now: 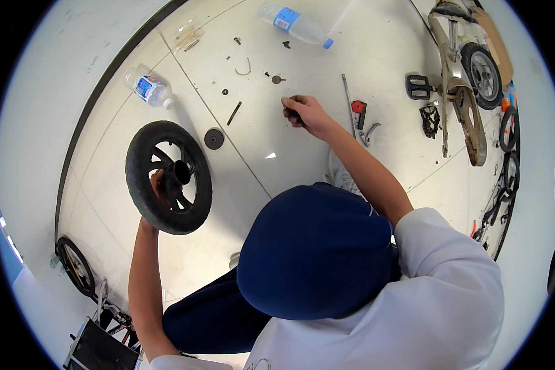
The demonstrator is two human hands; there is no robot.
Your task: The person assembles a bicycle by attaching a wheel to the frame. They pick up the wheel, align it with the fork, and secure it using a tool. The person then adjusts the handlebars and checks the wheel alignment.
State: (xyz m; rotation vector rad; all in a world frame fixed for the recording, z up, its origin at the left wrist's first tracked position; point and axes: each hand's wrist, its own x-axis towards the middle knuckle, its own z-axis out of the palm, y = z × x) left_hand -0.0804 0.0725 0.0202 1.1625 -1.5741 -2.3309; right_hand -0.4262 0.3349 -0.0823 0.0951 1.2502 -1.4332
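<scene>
My left hand (160, 189) grips a small black spoked wheel (139, 188) from behind, raised off the floor and tilted. Part of that hand shows between the spokes; the rest is hidden by the tyre. Over the middle of the floor, my right hand (309, 117) is closed around a small dark object (294, 116) too covered to name. Just beyond it lies a small dark round piece with a stem (277, 79). A black disc (214, 139) rests on the tiles right of the wheel, with a dark rod (234, 113) farther away.
Two plastic bottles (151, 89) (296, 25) lie at the far side. A long thin metal rod (348, 102) and a red-and-black part (359, 113) sit right of my right hand. At the right stands a bike frame (459, 80) with a pedal (419, 87); a chain (430, 119) lies beside it.
</scene>
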